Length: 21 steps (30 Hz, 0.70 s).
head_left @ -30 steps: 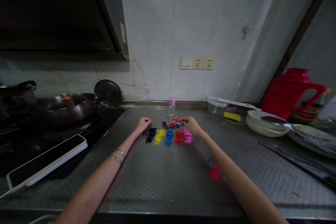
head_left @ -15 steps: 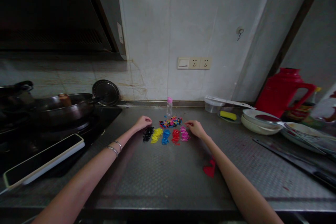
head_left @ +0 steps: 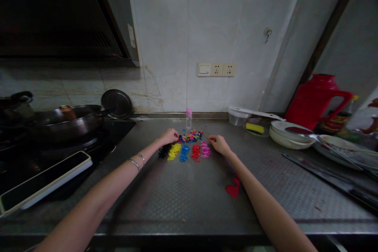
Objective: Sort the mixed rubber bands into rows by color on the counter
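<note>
My left hand [head_left: 169,136] is at the left edge of a mixed heap of small coloured rubber bands [head_left: 191,136], its fingers pinched together. What it holds, if anything, is too small to make out. My right hand [head_left: 218,143] hovers just right of the pink rubber bands [head_left: 206,149], thumb and fingers closed; I cannot see anything between them. In a row in front of the heap lie black bands [head_left: 164,151], partly under my left hand, then yellow bands [head_left: 174,152], blue bands [head_left: 184,153] and red bands [head_left: 195,152]. Behind the heap stands a small clear bottle with a pink cap [head_left: 189,118].
A red heart-shaped piece [head_left: 232,190] lies by my right forearm. To the left are a phone [head_left: 44,183] and a pan [head_left: 67,124] on the stove. To the right sit a yellow sponge [head_left: 254,128], bowls [head_left: 291,140], a knife [head_left: 327,179] and a red thermos [head_left: 317,100].
My left hand has moved right, from beside the black bands to the mixed heap's left edge. My right hand stays near the pink bands. The view has shifted slightly.
</note>
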{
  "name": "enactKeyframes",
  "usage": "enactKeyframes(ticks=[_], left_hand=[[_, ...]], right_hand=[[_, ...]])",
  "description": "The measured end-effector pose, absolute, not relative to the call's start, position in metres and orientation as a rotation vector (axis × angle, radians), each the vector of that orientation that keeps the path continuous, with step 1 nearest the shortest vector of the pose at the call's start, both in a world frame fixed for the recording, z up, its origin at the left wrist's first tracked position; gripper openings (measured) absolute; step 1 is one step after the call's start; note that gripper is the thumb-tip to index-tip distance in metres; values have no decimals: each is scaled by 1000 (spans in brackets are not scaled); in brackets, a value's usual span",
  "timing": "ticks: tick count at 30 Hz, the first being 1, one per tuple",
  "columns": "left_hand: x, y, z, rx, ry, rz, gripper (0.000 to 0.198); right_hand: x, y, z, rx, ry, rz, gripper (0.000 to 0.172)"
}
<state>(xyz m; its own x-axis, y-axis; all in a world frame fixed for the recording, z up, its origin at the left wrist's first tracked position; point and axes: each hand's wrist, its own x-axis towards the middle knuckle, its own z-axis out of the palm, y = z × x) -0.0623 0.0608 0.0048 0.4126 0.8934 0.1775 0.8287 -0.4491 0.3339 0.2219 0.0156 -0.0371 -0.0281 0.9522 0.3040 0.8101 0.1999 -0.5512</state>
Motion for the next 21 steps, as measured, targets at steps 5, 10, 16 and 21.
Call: enactKeyframes(ticks=[5,10,16,21], left_hand=[[-61,65,7,2475,1538,452,23],[-64,69,5,2462,1519,482,23],[-58,73,12,2412,1447,593,23],[-22,71,21,2450,1299,633,23]], right_hand=[[222,15,-38,-1625,-1864,285,28],[223,15,-37,-1619,-1864,299,29],[223,16,-35,-1635,-1842,309,28],[226,14,-35,-1641,-1810,305,27]])
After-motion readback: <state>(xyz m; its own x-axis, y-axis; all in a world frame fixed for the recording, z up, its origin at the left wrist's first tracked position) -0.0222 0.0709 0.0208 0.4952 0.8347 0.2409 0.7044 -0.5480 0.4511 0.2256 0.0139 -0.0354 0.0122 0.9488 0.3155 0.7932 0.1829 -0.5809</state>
